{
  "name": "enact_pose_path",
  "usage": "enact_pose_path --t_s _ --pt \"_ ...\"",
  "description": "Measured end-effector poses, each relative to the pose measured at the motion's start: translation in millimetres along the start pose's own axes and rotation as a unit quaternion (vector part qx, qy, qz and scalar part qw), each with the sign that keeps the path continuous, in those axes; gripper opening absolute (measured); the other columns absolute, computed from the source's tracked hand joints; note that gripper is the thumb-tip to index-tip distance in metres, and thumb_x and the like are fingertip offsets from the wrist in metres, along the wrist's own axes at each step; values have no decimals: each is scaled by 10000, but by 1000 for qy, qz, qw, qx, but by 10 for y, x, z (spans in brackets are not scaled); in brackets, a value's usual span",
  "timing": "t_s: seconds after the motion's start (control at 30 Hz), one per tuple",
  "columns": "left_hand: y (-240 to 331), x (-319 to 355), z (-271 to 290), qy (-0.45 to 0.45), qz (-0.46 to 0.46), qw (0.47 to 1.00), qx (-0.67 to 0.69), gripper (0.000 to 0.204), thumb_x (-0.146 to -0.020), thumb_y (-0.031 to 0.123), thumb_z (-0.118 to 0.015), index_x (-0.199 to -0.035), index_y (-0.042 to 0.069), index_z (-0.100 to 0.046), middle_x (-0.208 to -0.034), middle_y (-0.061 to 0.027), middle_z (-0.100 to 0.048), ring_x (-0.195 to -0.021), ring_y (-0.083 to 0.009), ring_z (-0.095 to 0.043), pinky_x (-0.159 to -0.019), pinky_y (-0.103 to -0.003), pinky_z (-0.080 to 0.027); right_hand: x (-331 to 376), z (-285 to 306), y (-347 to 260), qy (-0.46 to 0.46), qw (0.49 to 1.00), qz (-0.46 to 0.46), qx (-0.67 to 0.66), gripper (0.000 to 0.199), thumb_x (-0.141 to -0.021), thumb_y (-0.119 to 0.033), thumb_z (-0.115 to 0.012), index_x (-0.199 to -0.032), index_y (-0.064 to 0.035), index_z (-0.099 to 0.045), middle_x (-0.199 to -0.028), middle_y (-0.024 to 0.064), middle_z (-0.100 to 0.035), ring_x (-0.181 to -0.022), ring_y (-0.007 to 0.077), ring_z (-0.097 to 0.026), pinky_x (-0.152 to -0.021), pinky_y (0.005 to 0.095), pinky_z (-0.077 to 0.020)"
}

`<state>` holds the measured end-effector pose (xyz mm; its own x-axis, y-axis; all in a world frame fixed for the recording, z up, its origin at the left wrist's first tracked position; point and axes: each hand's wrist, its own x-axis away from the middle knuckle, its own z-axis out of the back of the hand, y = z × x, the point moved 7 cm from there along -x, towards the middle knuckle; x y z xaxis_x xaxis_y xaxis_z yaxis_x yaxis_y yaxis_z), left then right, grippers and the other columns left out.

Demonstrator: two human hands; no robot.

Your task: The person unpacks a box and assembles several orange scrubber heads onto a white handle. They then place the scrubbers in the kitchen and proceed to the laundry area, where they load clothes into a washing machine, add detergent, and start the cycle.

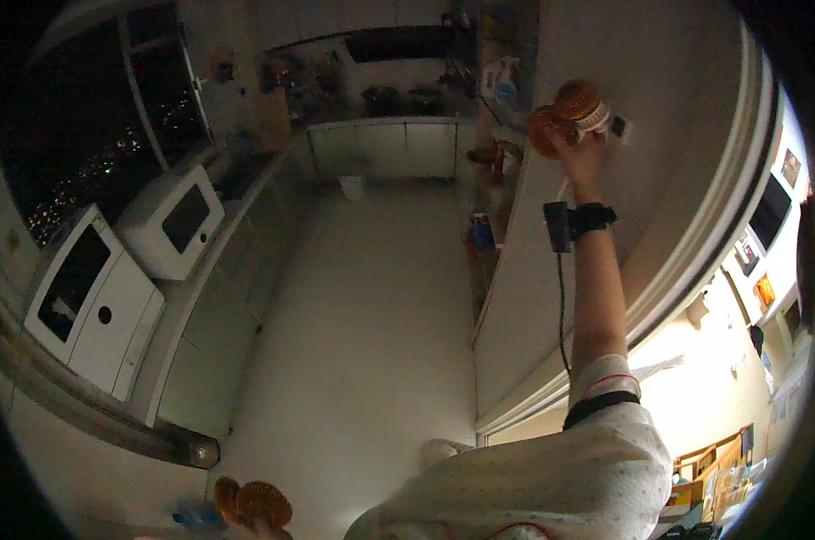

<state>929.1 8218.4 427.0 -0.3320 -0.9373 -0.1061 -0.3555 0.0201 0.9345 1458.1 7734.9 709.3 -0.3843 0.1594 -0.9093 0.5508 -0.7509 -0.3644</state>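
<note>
The pale floor (371, 297) runs down the middle. At its near end, on the left, the left hand (268, 529) is cut off by the lower edge. It touches orange-brown ribbed things (261, 500), and I can't tell how its fingers sit. Beside them is a blurry blue thing (198, 516).

To the right of the floor, the right arm reaches forward in a white sleeve (551, 477). A black box (558, 227) with a wire is strapped at the wrist. The right hand (583, 155) has its fingers closed on two more ribbed things. One is a round piece with a pale side (580, 101), the other a round orange-brown piece (544, 131). I can't see if anything is inside them.

To the left of the floor, a white oven (115, 315) and, farther on, a white microwave (169, 223) sit on a counter (178, 310). Their windows are too dark to show what they hold. To the right of the floor, farther off, open shelves hold a blue packet (481, 230) and a red thing (500, 155). At the floor's far end stands a white tub (351, 187); its insides are too dim to tell.
</note>
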Motion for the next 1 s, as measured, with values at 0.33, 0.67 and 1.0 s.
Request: enact_pose_path --t_s 0.33,0.67,1.0 --pt "-923 -1501 -1751 -186 -11 982 24 700 -668 102 -551 -1313 66 -283 -1242 -153 -404 -1073 -272 -490 -867 -378 -469 276 -721 268 -47 955 -171 -238 464 -760 -192 -700 -1126 38 -530 -1106 107 -581 -1011 173 -541 -876 297 -415" --pt "-1576 -2824 -3314 -171 29 984 33 723 -612 36 -516 -1284 37 -248 -1194 -145 -415 -1075 -245 -473 -926 -373 -422 1130 -3139 157 -326 926 -112 -151 471 -696 -3 -668 -1131 31 -490 -1080 89 -568 -995 182 -535 -882 316 -422" --pt "-2871 -5193 -4465 -161 78 983 46 690 -699 32 -534 -1310 49 -215 -1201 -118 -417 -1072 -206 -462 -900 -330 -411 1805 -6226 -267 -418 831 -207 -302 601 -644 -78 -770 -1160 -22 -466 -1102 84 -547 -997 205 -539 -859 341 -459"
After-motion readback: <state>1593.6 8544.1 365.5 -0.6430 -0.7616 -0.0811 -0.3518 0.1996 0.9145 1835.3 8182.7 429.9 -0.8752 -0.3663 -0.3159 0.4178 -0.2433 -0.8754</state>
